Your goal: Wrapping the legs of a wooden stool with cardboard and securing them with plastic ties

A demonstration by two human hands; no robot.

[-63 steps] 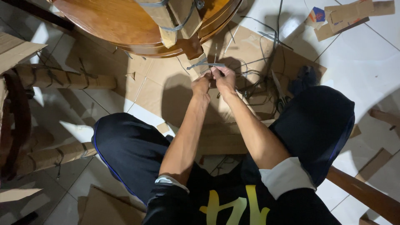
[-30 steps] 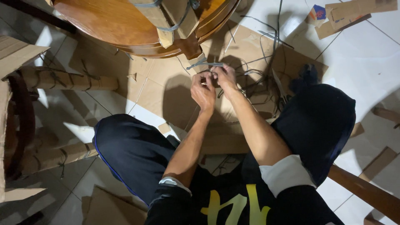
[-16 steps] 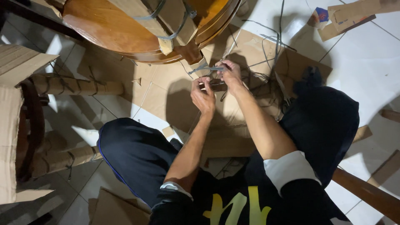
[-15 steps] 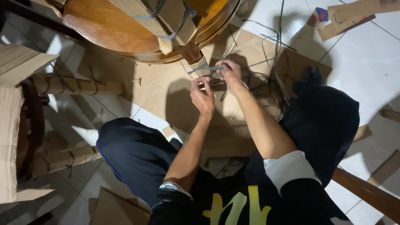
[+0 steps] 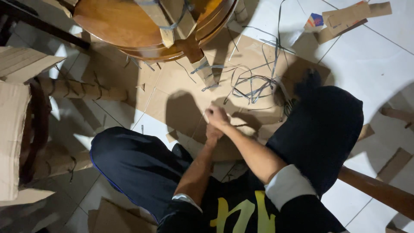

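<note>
Right hand (image 5: pixel 217 116) closed in a loose fist over a flat cardboard sheet (image 5: pixel 181 86) on the floor, stacked directly above left hand (image 5: pixel 213 133), the two touching. Left hand mostly hidden under the right; open or closed cannot be told. Nothing clearly visible in either grip; a thin pale line running down-left from the right fist, too faint to identify.

Grey strapping tangle (image 5: pixel 252 82): one loose heap of flat plastic bands, lying on the cardboard sheet beyond the hands, up and to the right, apart from both. Further single strands trailing toward the upper edge of the view. One short band wrapped round a cardboard-wrapped leg (image 5: pixel 202 67), with loose ends sticking out; leg well clear of the hands, straight ahead of them.

Round wooden top (image 5: pixel 125 21), one, brown and glossy, at the upper edge, with cardboard pieces strapped against it. Two wrapped legs (image 5: pixel 82 88) at the left, bound with dark ties, one above the other, the lower one partly shadowed. Cardboard scraps (image 5: pixel 349 15) on white floor tiles at upper right, several. One wooden rail (image 5: pixel 379 192) at lower right. Two knees in dark trousers flanking the forearms.
</note>
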